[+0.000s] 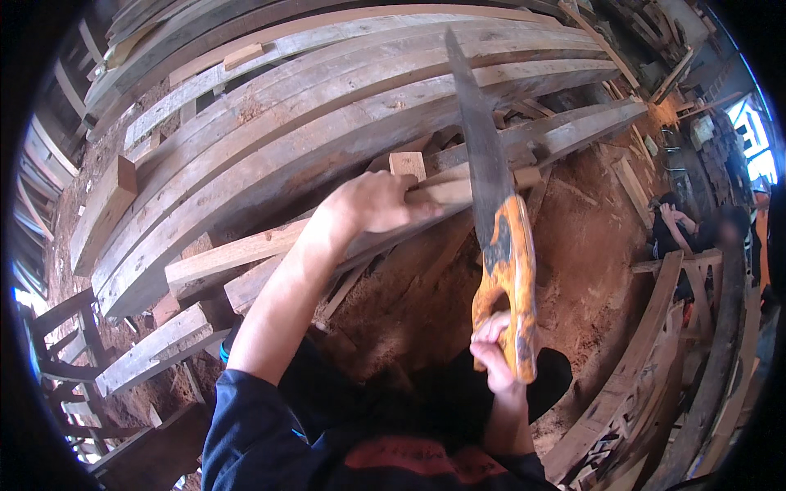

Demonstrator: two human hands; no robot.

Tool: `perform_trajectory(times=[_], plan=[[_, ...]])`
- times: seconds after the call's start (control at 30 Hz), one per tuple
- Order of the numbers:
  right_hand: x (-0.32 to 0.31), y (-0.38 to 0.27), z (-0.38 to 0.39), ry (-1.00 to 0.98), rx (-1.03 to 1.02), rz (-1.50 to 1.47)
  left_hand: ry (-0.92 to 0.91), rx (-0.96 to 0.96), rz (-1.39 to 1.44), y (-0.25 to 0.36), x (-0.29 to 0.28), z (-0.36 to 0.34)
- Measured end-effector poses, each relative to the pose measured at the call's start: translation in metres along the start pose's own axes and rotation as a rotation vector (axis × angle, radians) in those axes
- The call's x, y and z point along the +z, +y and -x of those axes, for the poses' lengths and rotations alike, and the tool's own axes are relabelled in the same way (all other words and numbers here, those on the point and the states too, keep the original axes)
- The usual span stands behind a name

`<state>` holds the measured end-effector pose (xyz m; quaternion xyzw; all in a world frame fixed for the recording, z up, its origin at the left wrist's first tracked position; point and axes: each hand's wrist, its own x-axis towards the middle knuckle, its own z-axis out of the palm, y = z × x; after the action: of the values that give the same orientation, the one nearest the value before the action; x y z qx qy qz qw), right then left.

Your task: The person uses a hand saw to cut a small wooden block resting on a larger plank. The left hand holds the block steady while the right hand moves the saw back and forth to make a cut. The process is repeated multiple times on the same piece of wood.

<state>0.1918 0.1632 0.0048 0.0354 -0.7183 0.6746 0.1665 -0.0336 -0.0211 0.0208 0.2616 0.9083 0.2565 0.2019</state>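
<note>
Handsaw (492,192) held upright in the right hand (497,352), left hand (377,200) on a wooden beam (446,191)

The right fingers are closed around the saw's worn orange handle, its blade pointing away beyond them; whether the blade touches wood cannot be told. Left of the blade, the left fingers curl over the beam, thumb on its near side, gripping it, with a small wood block (407,166) just beyond. Long planks (344,98) fill the space farther out; reddish ground (589,278) lies open right of the saw hand
</note>
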Motion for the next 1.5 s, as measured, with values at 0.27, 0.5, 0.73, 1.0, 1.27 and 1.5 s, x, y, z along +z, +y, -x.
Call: perform_trajectory(times=[0.27,0.5,0.73,1.0,1.27,1.5], plan=[[0.019,0.007,-0.042,0.010,-0.067,0.024,0.009,0.013,-0.069,0.004,0.003,-0.001],[0.005,0.000,0.021,0.075,0.023,-0.117,-0.001,0.044,-0.054,-0.001,0.003,-0.001],[0.015,0.007,-0.004,0.084,0.107,-0.220,-0.014,-0.016,-0.032,0.003,-0.004,0.004],[0.005,-0.020,0.016,0.044,0.093,-0.056,0.062,0.022,-0.057,0.002,0.004,0.004],[0.000,0.002,0.028,0.080,0.041,-0.097,0.330,0.196,-0.419,0.012,0.013,0.011],[0.007,0.007,0.042,0.096,-0.016,-0.136,0.581,0.225,-0.633,0.013,0.042,0.011]])
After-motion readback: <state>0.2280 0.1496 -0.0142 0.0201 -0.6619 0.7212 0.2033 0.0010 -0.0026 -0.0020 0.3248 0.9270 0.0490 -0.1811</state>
